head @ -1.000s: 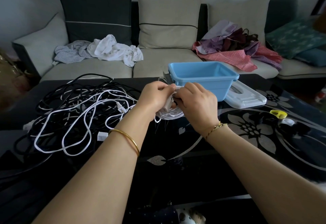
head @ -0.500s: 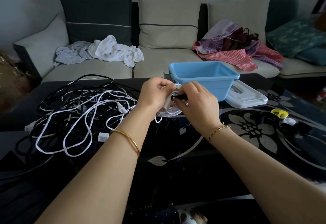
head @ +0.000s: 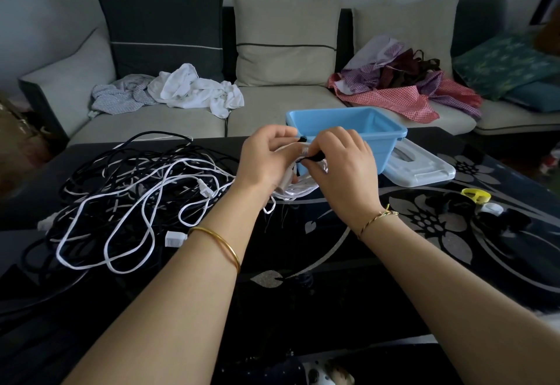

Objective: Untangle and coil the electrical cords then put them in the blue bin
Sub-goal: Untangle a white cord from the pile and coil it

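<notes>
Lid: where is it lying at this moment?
In the head view, the lid lies flat on the table, right of centre, just beside the bin on its right.

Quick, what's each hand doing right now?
Left hand: closed round the coiled white flat cord.
Right hand: pinching a thin black tie strap at that coil.

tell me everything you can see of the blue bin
The blue bin looks plastic: rectangular, flanged rim, tapering walls. It stands upright and open on the black table, no cords visible inside. A white lid lies at its right. The left hand and right hand hide part of its near wall.
</notes>
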